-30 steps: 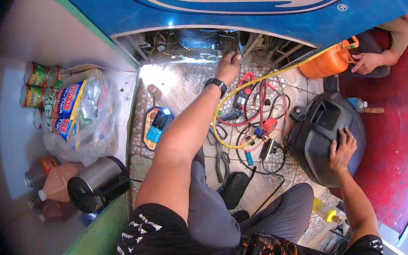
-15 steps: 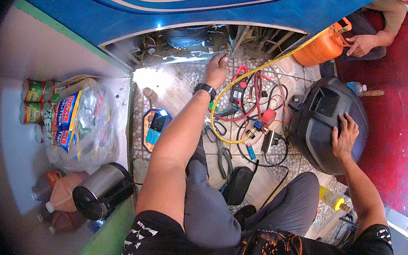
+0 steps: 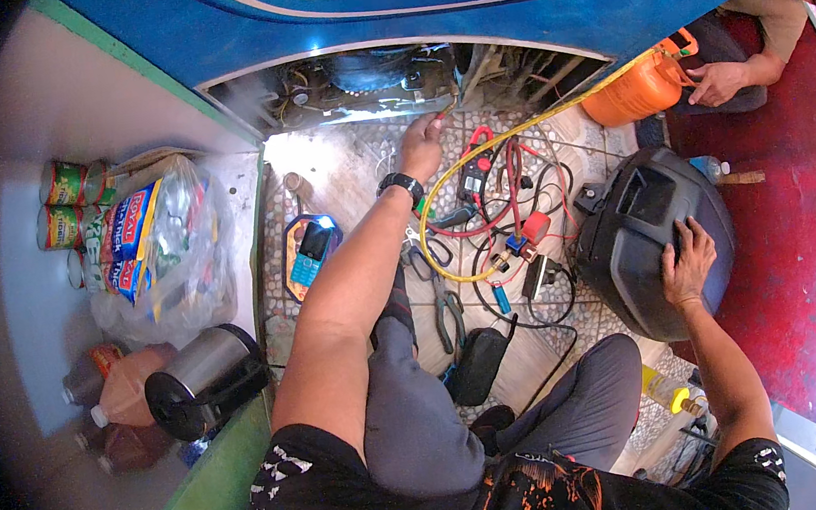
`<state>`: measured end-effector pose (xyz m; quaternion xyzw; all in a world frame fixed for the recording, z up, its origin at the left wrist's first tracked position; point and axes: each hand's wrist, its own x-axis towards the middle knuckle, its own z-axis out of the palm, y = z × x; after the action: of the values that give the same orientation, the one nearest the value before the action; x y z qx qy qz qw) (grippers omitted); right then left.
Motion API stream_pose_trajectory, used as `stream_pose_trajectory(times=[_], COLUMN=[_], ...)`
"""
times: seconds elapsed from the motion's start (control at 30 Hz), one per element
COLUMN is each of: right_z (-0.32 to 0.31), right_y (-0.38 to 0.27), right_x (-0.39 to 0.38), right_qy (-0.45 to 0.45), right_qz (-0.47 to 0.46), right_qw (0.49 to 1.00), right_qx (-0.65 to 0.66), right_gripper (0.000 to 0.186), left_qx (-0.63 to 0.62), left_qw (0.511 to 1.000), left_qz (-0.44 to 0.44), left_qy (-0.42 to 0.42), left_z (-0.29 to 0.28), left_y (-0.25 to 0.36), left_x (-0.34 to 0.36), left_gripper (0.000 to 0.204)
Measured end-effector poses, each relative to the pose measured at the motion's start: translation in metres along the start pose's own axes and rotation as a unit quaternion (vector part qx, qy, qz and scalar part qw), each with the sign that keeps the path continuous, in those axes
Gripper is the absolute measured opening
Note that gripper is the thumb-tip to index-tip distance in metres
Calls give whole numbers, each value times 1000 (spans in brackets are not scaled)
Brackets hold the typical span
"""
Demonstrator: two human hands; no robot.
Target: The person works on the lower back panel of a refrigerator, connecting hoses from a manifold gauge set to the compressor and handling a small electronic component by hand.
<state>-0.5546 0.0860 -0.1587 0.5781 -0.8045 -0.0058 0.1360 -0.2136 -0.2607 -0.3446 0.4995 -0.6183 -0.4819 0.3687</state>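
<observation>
My left hand [image 3: 422,149], a watch on its wrist, reaches to the lower opening of a blue cabinet [image 3: 462,22]. Its fingers are curled together by a thin copper-coloured piece [image 3: 452,102] at the opening's edge; what they hold is hidden. Inside the opening sits a rounded dark unit [image 3: 372,70] among tubes and wires. On my right, my right hand [image 3: 690,263] lies with spread fingers on a black hard case [image 3: 621,271]. Between my arms are a red clamp meter [image 3: 473,179], a yellow hose [image 3: 458,163] and a gauge manifold [image 3: 524,240].
Pliers [image 3: 451,321], a black pouch [image 3: 478,366] and a phone [image 3: 312,251] lie on the tiled floor. At right, another person's hand [image 3: 719,84] is by an orange gas cylinder [image 3: 635,93]. Cans, bagged packets [image 3: 140,240], bottles and a steel kettle [image 3: 203,379] stand at left.
My left hand has drawn slightly back and left, its fingers still near the opening's edge. The phone's bright glare is gone. My right hand stays on the black case.
</observation>
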Motion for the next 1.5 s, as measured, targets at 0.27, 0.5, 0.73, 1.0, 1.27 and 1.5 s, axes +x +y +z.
stream_pose_trajectory(times=[0.27,0.5,0.73,1.0,1.27,1.5], right_z=[2,1,0,2,4,0], right_y=[3,2,-1,2,3,1], right_x=[-2,-1,1,-2,0,-1], right_qy=[6,4,3,4,3,6], right_qz=[-5,-4,-4,0,-5,-3], right_qw=[1000,1000,1000,1000,1000,1000], right_qx=[-10,-13,-7,-16,-11,-12], right_gripper=[48,47,47,47,47,47], left_qx=[10,11,25,-11,25,11], left_qw=[1000,999,999,997,999,999], left_qz=[-15,-31,-30,-61,-22,-33], left_qy=[-3,-15,-11,-38,-21,-16], left_z=[-4,-4,-6,-9,-10,-4], left_y=[-3,-5,-9,3,-12,-16], left_x=[-6,-7,-5,-11,-8,-8], left_gripper=[33,31,32,33,34,33])
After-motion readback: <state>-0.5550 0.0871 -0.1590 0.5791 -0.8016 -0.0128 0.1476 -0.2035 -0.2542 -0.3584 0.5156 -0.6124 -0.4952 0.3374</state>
